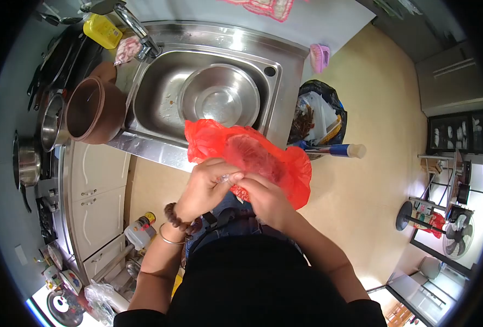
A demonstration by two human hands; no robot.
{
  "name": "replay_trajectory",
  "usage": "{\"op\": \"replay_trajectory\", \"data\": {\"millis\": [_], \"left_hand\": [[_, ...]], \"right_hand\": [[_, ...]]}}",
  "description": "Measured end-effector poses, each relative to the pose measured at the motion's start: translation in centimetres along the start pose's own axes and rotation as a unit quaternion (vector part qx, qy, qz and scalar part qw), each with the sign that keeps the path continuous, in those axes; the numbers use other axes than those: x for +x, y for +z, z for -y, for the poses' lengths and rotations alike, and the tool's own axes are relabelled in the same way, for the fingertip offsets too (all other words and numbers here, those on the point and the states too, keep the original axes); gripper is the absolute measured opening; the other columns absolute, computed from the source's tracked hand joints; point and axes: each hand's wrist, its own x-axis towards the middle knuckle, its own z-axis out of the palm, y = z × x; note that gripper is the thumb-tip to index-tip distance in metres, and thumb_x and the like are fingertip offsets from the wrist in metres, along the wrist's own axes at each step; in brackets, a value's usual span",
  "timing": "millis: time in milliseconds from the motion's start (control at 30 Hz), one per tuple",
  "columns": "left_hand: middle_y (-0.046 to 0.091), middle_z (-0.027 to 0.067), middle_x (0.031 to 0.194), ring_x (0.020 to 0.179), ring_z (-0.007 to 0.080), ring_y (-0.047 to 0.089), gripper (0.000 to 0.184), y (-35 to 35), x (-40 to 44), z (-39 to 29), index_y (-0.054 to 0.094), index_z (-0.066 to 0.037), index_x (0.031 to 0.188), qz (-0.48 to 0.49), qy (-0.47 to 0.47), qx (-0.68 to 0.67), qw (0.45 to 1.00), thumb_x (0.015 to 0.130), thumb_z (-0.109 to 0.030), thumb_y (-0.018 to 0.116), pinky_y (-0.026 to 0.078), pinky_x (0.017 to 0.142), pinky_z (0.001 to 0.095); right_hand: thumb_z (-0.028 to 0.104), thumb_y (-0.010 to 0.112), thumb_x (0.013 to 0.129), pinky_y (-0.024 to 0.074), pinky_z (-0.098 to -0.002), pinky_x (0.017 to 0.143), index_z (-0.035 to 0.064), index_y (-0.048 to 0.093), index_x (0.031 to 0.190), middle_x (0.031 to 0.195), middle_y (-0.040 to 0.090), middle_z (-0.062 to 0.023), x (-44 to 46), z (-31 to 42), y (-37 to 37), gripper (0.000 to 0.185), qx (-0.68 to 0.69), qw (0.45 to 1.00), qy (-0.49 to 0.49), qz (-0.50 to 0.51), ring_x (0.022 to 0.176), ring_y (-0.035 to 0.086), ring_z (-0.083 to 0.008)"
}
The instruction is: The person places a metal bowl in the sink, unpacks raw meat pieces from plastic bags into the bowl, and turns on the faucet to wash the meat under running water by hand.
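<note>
A red plastic bag (285,169) hangs in front of me at the sink's front edge, with something dark and bulky showing faintly through it. My left hand (209,185), with a brown scrunchie and a bangle at the wrist, is closed in a pinch at the bag's near side. Close against it, my right hand (269,200) is closed too, thumb and fingers pressed together. A small bit of clear plastic shows between the fingertips. Beyond the bag, a steel basin (219,95) stands in the sink (162,82), partly covered by the red plastic.
A brown clay pot (97,111) stands left of the sink. Behind it are the faucet (138,32) and a yellow bottle (102,31). On the floor to the right is a black-lined trash bin (328,90), with a blue-and-white handle (339,151) near it.
</note>
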Motion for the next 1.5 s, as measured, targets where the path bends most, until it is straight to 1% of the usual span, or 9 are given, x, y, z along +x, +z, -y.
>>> {"op": "replay_trajectory", "data": {"millis": [200, 433, 700, 767, 1000, 1100, 1333, 1433, 1500], "left_hand": [[0.054, 0.0099, 0.058, 0.057, 0.0261, 0.053, 0.016, -3.5, -2.6, 2.1, 0.059, -0.002, 0.067, 0.018, 0.042, 0.158, 0.986, 0.076, -0.014, 0.065, 0.041, 0.06, 0.0351], [0.053, 0.009, 0.054, 0.053, 0.027, 0.052, 0.023, -1.3, -1.9, -0.4, 0.058, -0.003, 0.06, -0.036, 0.045, 0.321, 0.945, 0.07, -0.019, 0.07, 0.041, 0.057, 0.0352], [0.046, 0.0078, 0.049, 0.049, 0.0252, 0.049, 0.031, -3.5, -2.6, -3.0, 0.048, -0.005, 0.05, 0.016, 0.107, 0.269, 0.957, 0.063, -0.016, 0.074, 0.039, 0.055, 0.0344], [0.046, 0.0083, 0.048, 0.049, 0.0257, 0.049, 0.032, -3.3, -3.5, -1.5, 0.048, -0.007, 0.047, -0.026, 0.007, 0.372, 0.928, 0.062, -0.017, 0.074, 0.04, 0.055, 0.0347], [0.056, 0.0115, 0.092, 0.093, 0.0277, 0.051, 0.017, 2.4, -2.2, -1.5, 0.057, -0.005, 0.078, -0.083, 0.077, 0.408, 0.906, 0.062, -0.01, 0.057, 0.037, 0.08, 0.0404], [0.052, 0.0134, 0.084, 0.079, 0.028, 0.054, 0.011, 5.9, -1.1, -0.1, 0.053, 0.0, 0.073, 0.032, 0.16, 0.176, 0.971, 0.062, -0.001, 0.052, 0.045, 0.07, 0.0363], [0.056, 0.0186, 0.079, 0.073, 0.0353, 0.057, 0.028, 1.4, -4.7, 8.1, 0.048, 0.004, 0.095, 0.177, -0.141, 0.392, 0.892, 0.068, 0.0, 0.052, 0.048, 0.065, 0.0416], [0.057, 0.021, 0.086, 0.085, 0.0359, 0.057, 0.043, 1.0, -3.7, 6.3, 0.049, 0.002, 0.106, 0.112, -0.149, 0.302, 0.935, 0.064, -0.004, 0.06, 0.047, 0.071, 0.042], [0.057, 0.022, 0.086, 0.084, 0.037, 0.056, 0.04, 1.0, -3.3, 5.5, 0.05, 0.003, 0.101, 0.059, -0.098, 0.254, 0.96, 0.063, -0.002, 0.061, 0.047, 0.071, 0.0414]], "right_hand": [[0.007, 0.042, 0.083, 0.0455, -0.0347, 0.081, -0.0016, 0.052, 0.108, 0.102, 0.055, -0.0202, -1.4, -6.7, -0.2, 0.028, 0.326, 0.803, 0.485, -0.114, 0.093, 0.054, -0.0338], [0.008, 0.049, 0.075, 0.0448, -0.036, 0.08, -0.0004, 0.054, 0.097, 0.093, 0.056, -0.019, 0.1, -2.7, -1.5, 0.025, -0.125, 0.985, -0.105, 0.064, 0.093, 0.055, -0.029], [0.02, 0.046, 0.086, 0.0508, -0.0384, 0.069, 0.0001, 0.047, 0.112, 0.093, 0.057, -0.0155, 0.1, -5.3, 1.7, 0.033, -0.151, 0.95, 0.191, 0.196, 0.077, 0.059, -0.0322], [0.024, 0.044, 0.088, 0.0509, -0.037, 0.069, 0.0028, 0.044, 0.115, 0.093, 0.058, -0.0111, -1.6, -5.7, 0.6, 0.034, 0.426, 0.788, 0.444, -0.043, 0.078, 0.061, -0.025], [0.027, 0.038, 0.093, 0.0472, -0.0309, 0.082, 0.0021, 0.042, 0.122, 0.113, 0.053, -0.0091, -1.9, -7.2, 1.7, 0.038, 0.268, 0.877, 0.391, 0.084, 0.103, 0.052, -0.018], [0.018, 0.045, 0.088, 0.036, -0.0405, 0.097, 0.0084, 0.026, 0.133, 0.137, 0.025, -0.0114, -2.4, -8.3, 2.3, 0.05, -0.214, 0.961, -0.051, 0.171, 0.124, 0.03, -0.0245], [0.03, 0.046, 0.09, 0.0336, -0.0416, 0.099, 0.0077, 0.036, 0.127, 0.131, 0.035, -0.0079, -3.6, -12.0, 3.9, 0.044, 0.458, 0.72, 0.519, 0.051, 0.123, 0.03, -0.0283], [0.027, 0.053, 0.087, 0.0394, -0.0418, 0.09, 0.0047, 0.046, 0.118, 0.116, 0.045, -0.0068, 1.7, -4.0, 2.3, 0.038, 0.479, 0.754, 0.447, 0.052, 0.115, 0.038, -0.0264], [0.026, 0.055, 0.086, 0.0441, -0.0393, 0.078, 0.0036, 0.052, 0.109, 0.102, 0.049, -0.009, 2.0, -3.9, 2.2, 0.032, -0.241, 0.94, -0.108, 0.218, 0.11, 0.041, -0.0247]]}}
